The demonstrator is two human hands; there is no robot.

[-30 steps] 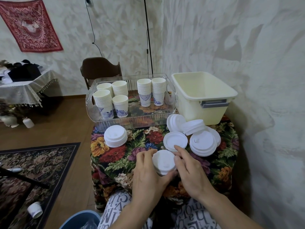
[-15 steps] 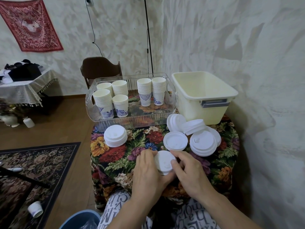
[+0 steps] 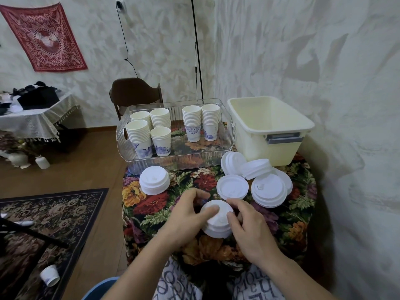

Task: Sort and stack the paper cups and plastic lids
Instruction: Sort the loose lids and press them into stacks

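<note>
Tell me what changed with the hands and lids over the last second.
Little moved. Both hands keep gripping the small lid stack at the table's near edge; the left hand curled its fingers further around it, and the right hand drew in closer. The other lids and the cups stayed put.

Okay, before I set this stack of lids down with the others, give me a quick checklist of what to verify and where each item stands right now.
1. Both hands on the stack: ok. The left hand and the right hand hold the lid stack from either side.
2. Stack aligned: cannot tell; fingers cover part of its sides.
3. Free cloth for setting it down: ok. Bare tablecloth shows between the held stack and the left lid pile.
4. Loose lids nearby: not ok. A tilted lid leans on the right-hand piles, and a single lid lies just beyond the fingers.
5. Cups out of the way: ok. The cup stacks stand inside the clear tray.
</note>
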